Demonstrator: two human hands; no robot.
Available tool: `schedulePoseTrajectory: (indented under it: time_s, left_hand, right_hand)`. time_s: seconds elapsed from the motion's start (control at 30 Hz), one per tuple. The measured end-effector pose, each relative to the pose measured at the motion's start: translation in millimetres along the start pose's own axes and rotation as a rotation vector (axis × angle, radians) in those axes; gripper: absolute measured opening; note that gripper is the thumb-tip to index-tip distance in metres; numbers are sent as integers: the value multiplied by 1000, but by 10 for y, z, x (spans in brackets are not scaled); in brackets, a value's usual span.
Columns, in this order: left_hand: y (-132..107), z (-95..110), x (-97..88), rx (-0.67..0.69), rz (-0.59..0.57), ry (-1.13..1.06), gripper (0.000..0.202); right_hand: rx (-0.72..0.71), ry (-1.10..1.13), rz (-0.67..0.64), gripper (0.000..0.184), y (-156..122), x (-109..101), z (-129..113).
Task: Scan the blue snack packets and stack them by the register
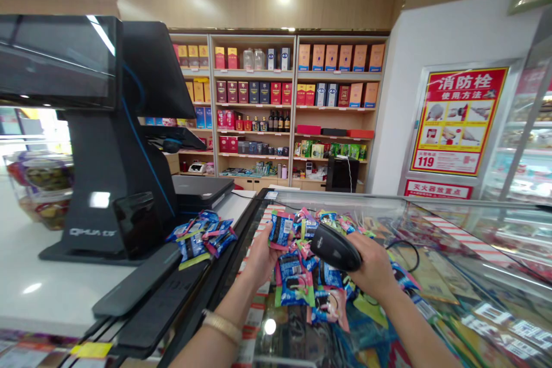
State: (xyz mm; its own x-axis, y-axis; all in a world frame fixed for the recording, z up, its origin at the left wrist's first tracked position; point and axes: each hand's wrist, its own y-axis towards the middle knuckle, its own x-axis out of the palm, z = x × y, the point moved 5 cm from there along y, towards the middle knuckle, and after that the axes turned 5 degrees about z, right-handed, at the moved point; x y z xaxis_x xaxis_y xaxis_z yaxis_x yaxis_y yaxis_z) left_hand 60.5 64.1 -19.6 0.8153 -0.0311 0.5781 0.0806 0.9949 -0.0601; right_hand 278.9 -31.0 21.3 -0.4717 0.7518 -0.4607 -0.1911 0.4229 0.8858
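My left hand (261,257) is closed on a small blue snack packet (281,230), its barcode side turned up toward me. In my right hand (374,261) is a black handheld barcode scanner (335,247), its head pointing left toward that packet. Under and around both hands, a heap of blue, pink and green snack packets (295,289) lies on the glass counter (284,336). Another small pile of like packets (202,240) sits to the left, beside the register stand.
A black point-of-sale terminal (107,144) stands on the white counter (26,282) at left. The scanner's black cable (416,256) loops right of my hand. Shelves of boxed bottles (254,92) line the back wall. A red and yellow fire hydrant sign (459,121) hangs at right.
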Motion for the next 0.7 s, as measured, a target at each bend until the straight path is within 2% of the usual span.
schedulePoseTrajectory:
  time_s: [0.27, 0.37, 0.47, 0.6, 0.7]
  left_hand:
    - [-20, -18, 14, -19, -10, -11, 34]
    - [-5, 18, 7, -34, 23, -45, 36]
    - [73, 180, -101, -3, 150, -146, 34]
    - [212, 539, -405, 136, 382, -408, 24]
    - [284, 738, -609, 219, 470, -493, 16]
  right_hand:
    - [-7, -3, -15, 20, -12, 12, -2]
    - [-17, 1, 3, 19, -21, 3, 21]
    - [-19, -11, 43, 18, -30, -17, 65]
    - [-23, -59, 95, 18, -57, -37, 137]
    - [-23, -91, 107, 17, -89, -35, 191]
